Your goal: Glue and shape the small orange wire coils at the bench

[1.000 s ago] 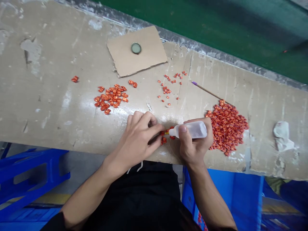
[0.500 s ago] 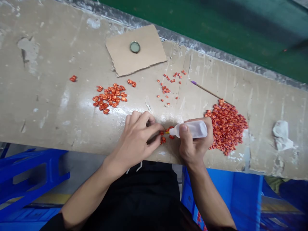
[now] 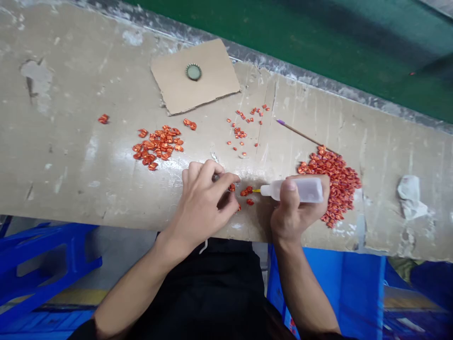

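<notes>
My right hand [image 3: 295, 208] is wrapped round a translucent white squeeze bottle [image 3: 300, 190], tilted flat with its thin yellow tip pointing left. The tip is close to small, shiny orange pieces [image 3: 247, 191] on the table. My left hand [image 3: 207, 198] is curled, thumb and forefinger bent around a dark-striped orange piece [image 3: 231, 187]. Something small and greyish shows among its fingers, too hidden to name. Another orange piece [image 3: 250, 201] lies between the two hands.
A large orange heap [image 3: 339, 184] sits right, beside a thin purple-tipped stick [image 3: 304, 134]. Leftward is a smaller orange pile [image 3: 159, 145]; tiny orange bits [image 3: 240, 133] lie mid-table. Cardboard [image 3: 212, 89] at the back bears a bottle cap [image 3: 193, 72]. Crumpled white tissue [image 3: 410, 196] lies far right.
My right hand has drawn the bottle to the right, so its yellow tip is away from my left fingers. My left hand has shifted slightly left, its forefinger and thumb further apart.
</notes>
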`<state>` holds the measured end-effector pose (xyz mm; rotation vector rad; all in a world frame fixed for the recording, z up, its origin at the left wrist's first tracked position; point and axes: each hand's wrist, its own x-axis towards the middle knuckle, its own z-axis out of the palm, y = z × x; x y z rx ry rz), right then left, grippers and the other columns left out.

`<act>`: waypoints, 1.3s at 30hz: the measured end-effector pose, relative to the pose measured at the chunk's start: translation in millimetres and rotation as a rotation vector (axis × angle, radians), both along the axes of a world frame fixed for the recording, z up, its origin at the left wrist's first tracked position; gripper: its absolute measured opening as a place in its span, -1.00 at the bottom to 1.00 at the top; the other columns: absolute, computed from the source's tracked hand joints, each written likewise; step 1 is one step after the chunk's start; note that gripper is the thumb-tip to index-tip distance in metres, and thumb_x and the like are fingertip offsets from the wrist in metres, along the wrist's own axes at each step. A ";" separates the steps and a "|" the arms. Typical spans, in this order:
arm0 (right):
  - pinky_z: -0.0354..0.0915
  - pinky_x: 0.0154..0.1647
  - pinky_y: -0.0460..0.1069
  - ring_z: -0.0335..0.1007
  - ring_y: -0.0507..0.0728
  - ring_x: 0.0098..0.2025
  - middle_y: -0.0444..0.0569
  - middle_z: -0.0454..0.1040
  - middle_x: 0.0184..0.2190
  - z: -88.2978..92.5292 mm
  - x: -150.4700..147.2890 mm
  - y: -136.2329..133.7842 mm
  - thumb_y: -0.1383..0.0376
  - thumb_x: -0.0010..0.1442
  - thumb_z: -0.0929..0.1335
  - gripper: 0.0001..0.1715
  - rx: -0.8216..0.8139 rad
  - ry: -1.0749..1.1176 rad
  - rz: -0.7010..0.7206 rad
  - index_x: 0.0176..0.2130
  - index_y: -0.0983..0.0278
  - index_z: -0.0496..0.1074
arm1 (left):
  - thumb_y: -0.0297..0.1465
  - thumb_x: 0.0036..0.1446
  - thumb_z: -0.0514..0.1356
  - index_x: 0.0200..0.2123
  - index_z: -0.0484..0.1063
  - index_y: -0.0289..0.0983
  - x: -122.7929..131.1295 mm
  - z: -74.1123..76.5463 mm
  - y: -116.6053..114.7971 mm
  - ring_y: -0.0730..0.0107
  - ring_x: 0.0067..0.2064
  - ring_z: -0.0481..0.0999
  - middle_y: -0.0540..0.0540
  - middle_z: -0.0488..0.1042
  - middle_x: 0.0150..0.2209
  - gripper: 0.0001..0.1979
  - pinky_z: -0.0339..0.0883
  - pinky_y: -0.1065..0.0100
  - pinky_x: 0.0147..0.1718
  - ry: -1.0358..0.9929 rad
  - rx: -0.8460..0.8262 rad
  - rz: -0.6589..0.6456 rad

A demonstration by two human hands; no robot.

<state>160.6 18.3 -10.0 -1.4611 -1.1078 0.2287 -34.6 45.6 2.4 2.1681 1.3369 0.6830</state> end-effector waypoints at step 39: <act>0.35 -0.47 0.05 0.37 0.13 -0.44 -0.12 0.47 -0.38 2.7 -2.3 -2.8 0.02 0.41 0.57 -0.64 -0.162 -0.032 0.078 -0.18 0.15 0.45 | -0.33 0.45 0.35 -0.05 0.61 -0.09 -0.4 -0.9 14.7 0.03 0.08 0.35 -0.10 0.51 0.05 -0.94 0.21 0.04 0.02 0.063 -0.004 -0.118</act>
